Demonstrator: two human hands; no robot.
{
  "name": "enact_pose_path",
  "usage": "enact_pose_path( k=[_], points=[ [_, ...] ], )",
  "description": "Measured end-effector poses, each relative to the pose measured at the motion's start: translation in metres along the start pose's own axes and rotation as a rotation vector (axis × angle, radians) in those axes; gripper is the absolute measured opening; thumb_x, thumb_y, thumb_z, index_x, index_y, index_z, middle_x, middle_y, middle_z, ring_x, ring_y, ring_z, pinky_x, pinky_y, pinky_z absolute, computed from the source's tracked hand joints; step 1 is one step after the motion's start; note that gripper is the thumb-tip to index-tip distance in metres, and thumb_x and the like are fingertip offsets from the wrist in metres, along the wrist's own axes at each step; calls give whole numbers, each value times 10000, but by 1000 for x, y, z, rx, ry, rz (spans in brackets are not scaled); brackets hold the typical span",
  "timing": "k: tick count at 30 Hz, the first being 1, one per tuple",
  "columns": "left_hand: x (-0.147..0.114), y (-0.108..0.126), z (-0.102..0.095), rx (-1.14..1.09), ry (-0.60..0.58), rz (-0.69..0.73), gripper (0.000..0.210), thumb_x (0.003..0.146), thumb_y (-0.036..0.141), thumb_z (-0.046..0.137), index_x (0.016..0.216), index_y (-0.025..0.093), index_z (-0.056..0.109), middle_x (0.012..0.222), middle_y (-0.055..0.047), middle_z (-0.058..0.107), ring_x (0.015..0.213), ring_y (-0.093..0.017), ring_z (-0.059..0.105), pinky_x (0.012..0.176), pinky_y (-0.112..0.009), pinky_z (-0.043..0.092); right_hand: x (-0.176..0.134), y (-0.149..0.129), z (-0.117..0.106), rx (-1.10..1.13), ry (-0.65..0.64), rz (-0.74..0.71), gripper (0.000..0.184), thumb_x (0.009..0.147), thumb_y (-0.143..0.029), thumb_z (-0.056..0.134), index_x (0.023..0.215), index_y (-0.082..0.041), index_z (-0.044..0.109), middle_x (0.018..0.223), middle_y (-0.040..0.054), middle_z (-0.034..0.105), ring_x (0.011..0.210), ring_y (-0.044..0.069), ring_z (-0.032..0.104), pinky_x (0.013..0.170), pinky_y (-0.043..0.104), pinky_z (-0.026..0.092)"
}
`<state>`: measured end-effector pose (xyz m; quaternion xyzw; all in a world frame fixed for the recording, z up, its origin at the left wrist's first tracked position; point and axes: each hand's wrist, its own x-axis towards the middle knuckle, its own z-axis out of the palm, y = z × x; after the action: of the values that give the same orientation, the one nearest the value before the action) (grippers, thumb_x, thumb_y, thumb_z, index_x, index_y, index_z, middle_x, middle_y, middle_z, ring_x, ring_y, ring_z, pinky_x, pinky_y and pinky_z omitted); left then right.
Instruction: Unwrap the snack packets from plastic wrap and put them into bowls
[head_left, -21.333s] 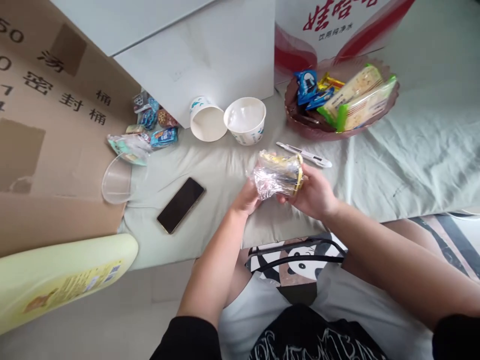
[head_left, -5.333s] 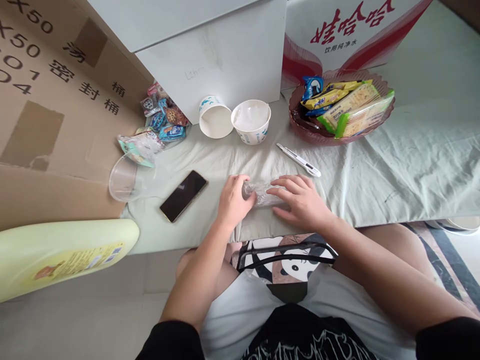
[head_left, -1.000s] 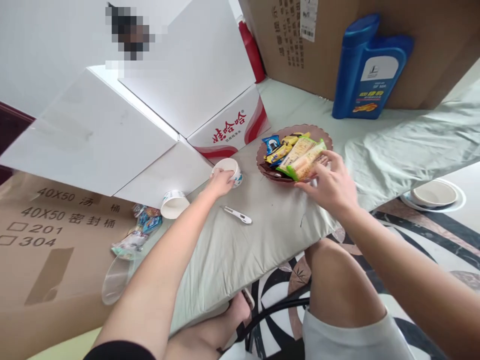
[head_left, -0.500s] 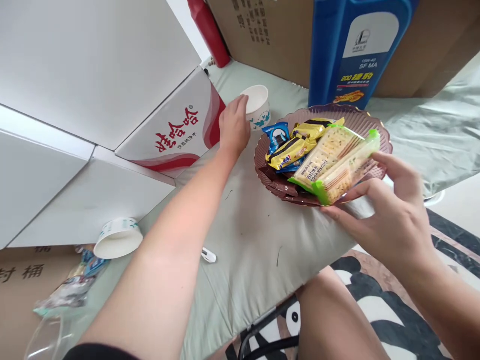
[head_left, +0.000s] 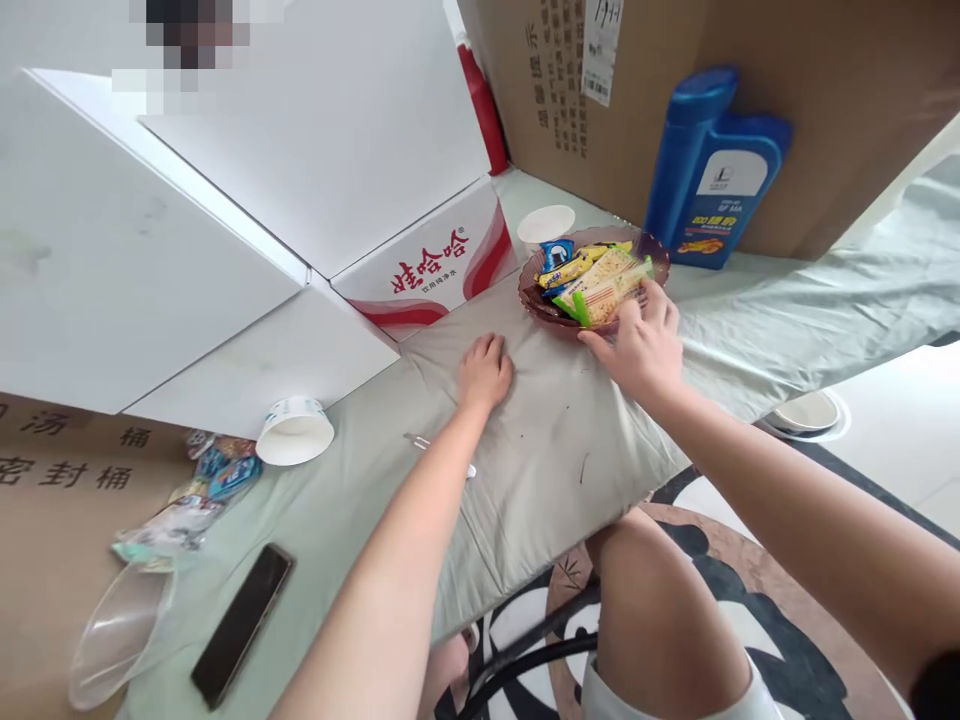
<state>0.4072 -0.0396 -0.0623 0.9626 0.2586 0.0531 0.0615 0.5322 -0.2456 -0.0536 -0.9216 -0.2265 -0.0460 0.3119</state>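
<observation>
My left hand (head_left: 486, 372) rests on the cloth-covered table, fingers spread a little and holding nothing. At the front rim of a purple, scallop-edged plate (head_left: 540, 312) is my right hand (head_left: 643, 335), its thumb outside and below the rim, its fingers over the edge against a soda biscuit pack (head_left: 606, 298). Several snacks lie in that plate, among them a yellow wrapped snack (head_left: 568, 270) and a blue packet (head_left: 556, 254). Behind the plate stands a white paper bowl (head_left: 546, 224), its lower part hidden. A small white-handled tool (head_left: 421, 442) lies partly under my left forearm.
A blue oil jug (head_left: 712, 180) and a red bottle (head_left: 484, 110) stand before a large carton (head_left: 600, 110). White boxes (head_left: 315, 130) line the left. Another paper bowl (head_left: 296, 432) lies tipped near snack packets (head_left: 232, 470), a phone (head_left: 244, 625) and a clear plastic container (head_left: 124, 630).
My left hand has left the paper bowl at the back and come down onto the cloth, nearer me. My right hand stays at the plate. The view has pulled back, showing the phone.
</observation>
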Motion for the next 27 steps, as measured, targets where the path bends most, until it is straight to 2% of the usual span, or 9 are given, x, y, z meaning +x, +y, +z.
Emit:
enact_pose_path(
  k=[6, 11, 16, 19, 21, 22, 24, 26, 27],
  points=[
    [-2, 2, -6, -5, -34, -5, 531, 1029, 275, 367, 1517, 168, 544, 1642, -91, 498, 1547, -274, 428, 1287, -452, 363, 48, -26, 20, -50, -51, 67, 518, 934, -556, 656, 1260, -160, 581, 1714, 212, 203, 1502, 450, 282, 1073, 632, 482],
    [-4, -4, 0, -52, 4, 4, 501, 1008, 258, 405, 1472, 185, 578, 1613, -116, 530, 1532, -303, 448, 1260, -503, 391, 100, -26, 47, -37, 50, -10, 684, 942, -648, 597, 1367, -114, 553, 1670, 276, 251, 1493, 486, 290, 1105, 684, 430],
    [5, -7, 0, -43, 25, 25, 462, 968, 255, 464, 1403, 203, 610, 1528, -151, 593, 1427, -351, 533, 1164, -550, 467, 148, -28, 69, -14, 121, -37, 799, 939, -728, 548, 1426, -95, 507, 1647, 295, 266, 1473, 518, 299, 1084, 696, 442],
    [36, 3, -7, 18, 26, 37, 369, 927, 278, 534, 1260, 192, 666, 1354, -185, 668, 1276, -390, 603, 1041, -565, 525, 165, -33, 76, -7, 111, -56, 819, 980, -731, 483, 1435, -50, 484, 1637, 303, 276, 1497, 509, 289, 1109, 680, 438],
    [71, 17, -8, 40, -25, 48, 205, 926, 293, 542, 971, 186, 711, 1079, -173, 703, 1097, -371, 656, 936, -520, 557, 176, -36, 77, -12, 100, -72, 857, 1021, -745, 350, 1441, -7, 465, 1628, 295, 291, 1509, 498, 292, 1136, 654, 413],
    [92, 25, -7, 29, -40, 91, 206, 937, 292, 529, 882, 189, 699, 1016, -160, 689, 1049, -352, 663, 918, -501, 558, 182, -38, 77, -17, 106, -105, 870, 1043, -732, 246, 1452, 8, 451, 1626, 280, 301, 1511, 490, 297, 1145, 642, 394],
    [135, 40, 3, -15, 25, 195, 181, 947, 284, 537, 919, 190, 689, 1039, -144, 667, 1084, -336, 646, 957, -486, 544, 196, -39, 78, -49, 88, -135, 893, 1051, -684, 110, 1458, 38, 441, 1612, 264, 324, 1512, 469, 308, 1139, 630, 372],
    [172, 49, 18, -65, 67, 265, 169, 953, 247, 540, 1029, 199, 683, 1118, -123, 653, 1166, -320, 617, 1034, -480, 514, 213, -40, 81, -84, 55, -112, 889, 1042, -691, 164, 1478, 35, 433, 1613, 277, 337, 1513, 427, 340, 1134, 616, 381],
    [187, 51, 26, -80, 73, 272, 178, 955, 235, 541, 1067, 202, 676, 1147, -116, 643, 1198, -319, 601, 1062, -487, 499, 222, -40, 83, -102, 61, -122, 909, 1030, -611, 19, 1470, 64, 439, 1594, 223, 353, 1502, 467, 327, 1128, 564, 346]
  ],
)
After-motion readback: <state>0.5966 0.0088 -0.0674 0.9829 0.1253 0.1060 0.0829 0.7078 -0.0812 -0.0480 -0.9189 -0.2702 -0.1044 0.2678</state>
